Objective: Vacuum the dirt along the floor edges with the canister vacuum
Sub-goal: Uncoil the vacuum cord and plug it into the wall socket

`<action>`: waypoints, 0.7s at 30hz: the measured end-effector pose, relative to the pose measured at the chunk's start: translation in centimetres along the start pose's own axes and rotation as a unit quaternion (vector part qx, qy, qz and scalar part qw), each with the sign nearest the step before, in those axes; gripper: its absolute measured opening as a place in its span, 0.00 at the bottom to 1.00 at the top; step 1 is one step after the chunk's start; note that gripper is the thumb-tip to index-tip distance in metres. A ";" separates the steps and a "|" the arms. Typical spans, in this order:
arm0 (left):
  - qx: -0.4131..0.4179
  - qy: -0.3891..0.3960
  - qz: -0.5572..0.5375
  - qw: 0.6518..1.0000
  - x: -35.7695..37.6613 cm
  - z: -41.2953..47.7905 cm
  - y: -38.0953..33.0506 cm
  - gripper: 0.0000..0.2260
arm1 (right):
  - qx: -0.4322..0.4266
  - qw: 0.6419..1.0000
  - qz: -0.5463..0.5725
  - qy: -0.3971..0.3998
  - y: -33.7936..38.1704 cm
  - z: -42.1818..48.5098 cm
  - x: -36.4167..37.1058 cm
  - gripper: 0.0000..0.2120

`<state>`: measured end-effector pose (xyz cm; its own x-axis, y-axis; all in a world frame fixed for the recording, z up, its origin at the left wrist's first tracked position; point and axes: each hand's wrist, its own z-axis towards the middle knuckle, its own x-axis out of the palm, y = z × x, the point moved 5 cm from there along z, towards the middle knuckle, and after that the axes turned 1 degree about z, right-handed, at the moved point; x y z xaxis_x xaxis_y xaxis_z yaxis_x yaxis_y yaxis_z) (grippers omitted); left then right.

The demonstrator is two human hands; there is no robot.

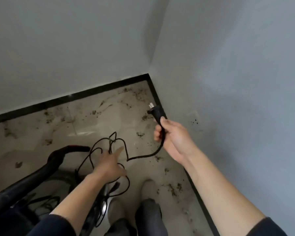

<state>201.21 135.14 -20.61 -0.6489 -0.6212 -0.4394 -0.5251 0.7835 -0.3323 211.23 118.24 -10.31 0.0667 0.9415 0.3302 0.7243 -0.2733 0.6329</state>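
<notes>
Prep step, no vacuuming yet: the power lead is being sorted for plugging in. Nearest, the canister vacuum [24, 181] sits low left, only its dark hose & handle showing, by the person's shoe [148, 186]. Left hand [109, 165] is in among the tangled loops of cord [143, 156], fingers stretched fwd; can't tell if it grips a loop or just touches. Further out, right hand [172, 135] is closed round the plug [156, 111], prongs up, near the R wall. Next, prob: shake slack free & find a socket. A pale plate [193, 114] low on that wall may be one, too blurred to say. Floor [95, 121] is glossy beige tile; dirt [173, 189] lies along the black skirting [75, 98] into the corner, grey walls [75, 48] above.
</notes>
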 end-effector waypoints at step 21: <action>0.059 -0.035 -0.100 0.993 4.4 19.3 -6.6 0.18 | -0.033 0.922 -0.233 -0.307 -4.6 14.5 -20.6 0.20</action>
<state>212.49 127.52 -36.47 -0.4965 -0.7653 -0.4097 -0.5683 0.6434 -0.5130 216.48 103.01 -30.19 0.1494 0.8881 -0.4348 0.7302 0.1974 0.6541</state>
